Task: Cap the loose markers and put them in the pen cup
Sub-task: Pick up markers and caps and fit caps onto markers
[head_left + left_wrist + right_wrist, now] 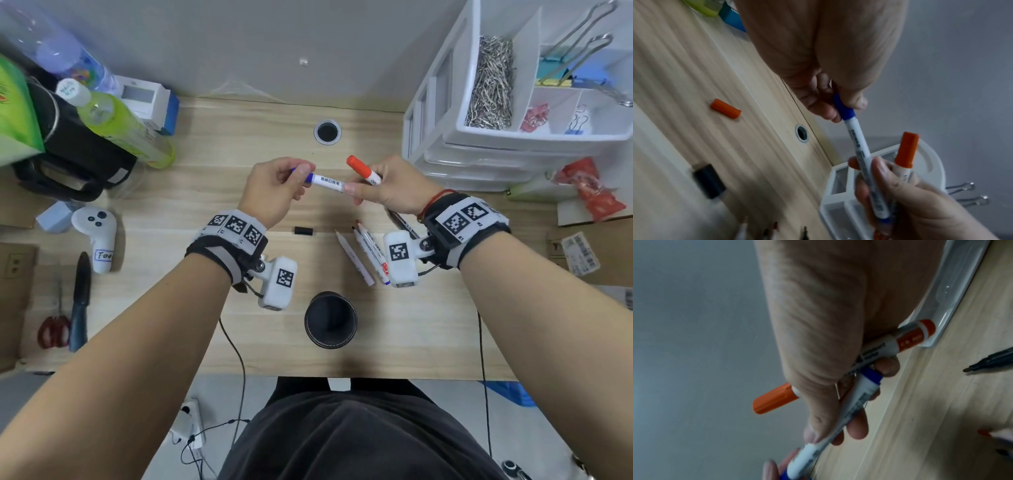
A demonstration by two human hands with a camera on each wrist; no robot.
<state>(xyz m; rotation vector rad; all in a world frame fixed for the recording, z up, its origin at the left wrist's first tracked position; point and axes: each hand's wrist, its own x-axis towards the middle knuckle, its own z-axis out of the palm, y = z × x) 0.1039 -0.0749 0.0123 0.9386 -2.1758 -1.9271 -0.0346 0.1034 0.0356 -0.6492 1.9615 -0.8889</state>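
Note:
Above the desk's middle, my left hand (301, 174) pinches the blue cap (843, 108), which sits on the end of a white blue marker (329, 182). My right hand (356, 190) pinches that marker's other end with thumb and forefinger. The same hand also holds an orange-capped marker (363, 169) in its palm. The black pen cup (330, 320) stands upright and looks empty near the desk's front edge. Several uncapped markers (363, 253) lie to the right of the cup, partly under my right wrist. A black uncapped marker (990, 360) lies beside them.
A loose black cap (304, 230) lies between my wrists and a loose orange cap (726, 108) lies on the desk under my left hand. White drawer organiser (479, 150) at back right, bottles (116, 123) and a black bag at back left, controller (97, 236), scissors (53, 330).

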